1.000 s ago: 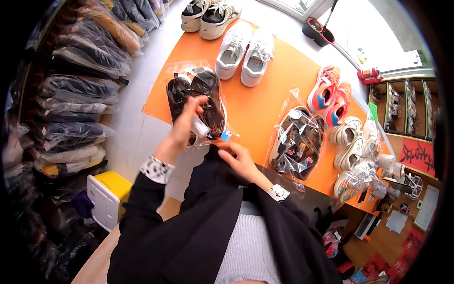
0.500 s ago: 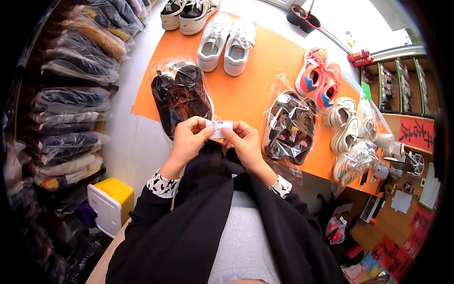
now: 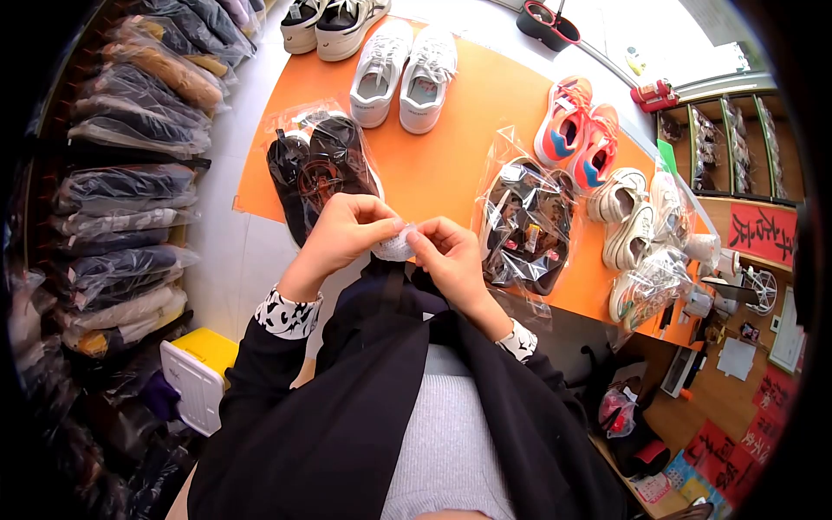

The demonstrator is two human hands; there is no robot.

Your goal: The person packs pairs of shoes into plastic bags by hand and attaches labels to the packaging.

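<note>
Between my two hands, at the near edge of the orange table top (image 3: 485,95), is a small white paper label (image 3: 395,246). My left hand (image 3: 345,232) pinches its left side between thumb and fingers. My right hand (image 3: 448,260) pinches the right side, fingertips almost touching the left ones. The label looks bent, and its print cannot be read. Just beyond my left hand lies a pair of black shoes (image 3: 316,160) in a clear plastic bag. Another bagged dark pair (image 3: 529,227) lies to the right of my right hand.
White sneakers (image 3: 405,78) stand at the table's far side, with black-and-cream shoes (image 3: 336,26) beyond. Coral sneakers (image 3: 578,132) and cream shoes (image 3: 626,217) are on the right. Bagged garments (image 3: 130,191) fill a rack at left, above a yellow-lidded box (image 3: 195,381).
My left hand moved from over the bagged black shoes to meet my right hand. The label, first flat between both hands, is now bent. The camera view has shifted slightly.
</note>
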